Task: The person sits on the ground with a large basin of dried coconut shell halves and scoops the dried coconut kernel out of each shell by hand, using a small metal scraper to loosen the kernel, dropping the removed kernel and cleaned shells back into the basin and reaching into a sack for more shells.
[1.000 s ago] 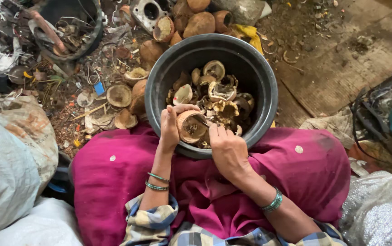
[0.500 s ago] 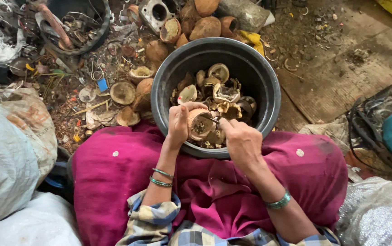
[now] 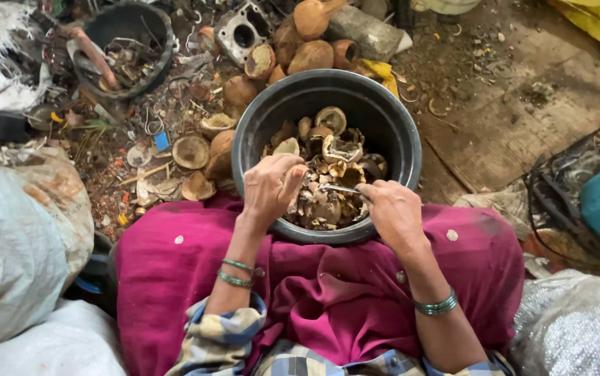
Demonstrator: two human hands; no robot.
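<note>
- two hands work over a dark tub (image 3: 390, 118) that sits at the knees, on a magenta cloth (image 3: 342, 306) spread across the lap.
- left hand (image 3: 272, 186) hangs over the tub's rim at about 8 o'clock; its fingers are curled together, and whether they pinch a shell piece cannot be told.
- right hand (image 3: 396, 212) is at the rim near 5 o'clock, fingers closed around a thin metal tool (image 3: 340, 188) whose tip points toward 9 o'clock, at the left hand.
- shell pieces (image 3: 328, 167), brown and cream, fill the bottom of the tub; the tool's tip lies just above them, near the tub's middle.
- coconut halves (image 3: 192, 152) lie on the ground at 9 o'clock from the tub, more husks (image 3: 314, 56) at 12 o'clock.
- a second black basin (image 3: 98, 28) holding scrap stands at 10 o'clock, well apart.
- a metal casting (image 3: 241, 31) with a round hole lies at 11 o'clock.
- white sacks (image 3: 14, 257) sit at 8 o'clock, beside the lap.
- green bangles ring both wrists.
</note>
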